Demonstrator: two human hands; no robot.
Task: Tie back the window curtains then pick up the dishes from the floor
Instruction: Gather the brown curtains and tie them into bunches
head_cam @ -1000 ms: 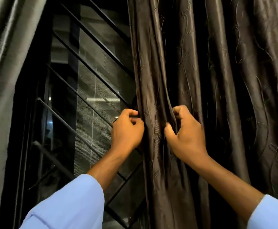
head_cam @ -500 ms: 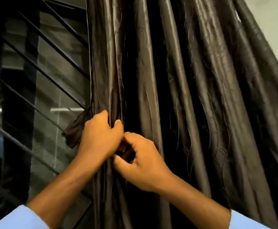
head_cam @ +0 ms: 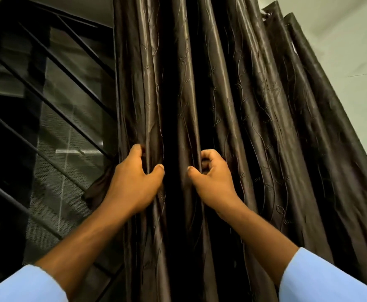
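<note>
From the head view you are in the curtain-tying step: your left hand [head_cam: 134, 182] curls round the leading fold of the dark brown curtain [head_cam: 232, 127], and your right hand [head_cam: 213, 179] pinches a fold just beside it. Next, likely gather the pleats and bring round the loose strip [head_cam: 96, 190] hanging behind your left hand. The window grille [head_cam: 54, 110] stands close on the left, the wall [head_cam: 341, 51] lies open to the right, and no dishes are in sight.

No readable text, label, brand, number or sign anywhere — only embroidered wavy vine lines on the dark brown curtain [head_cam: 232, 105], not lettering.
</note>
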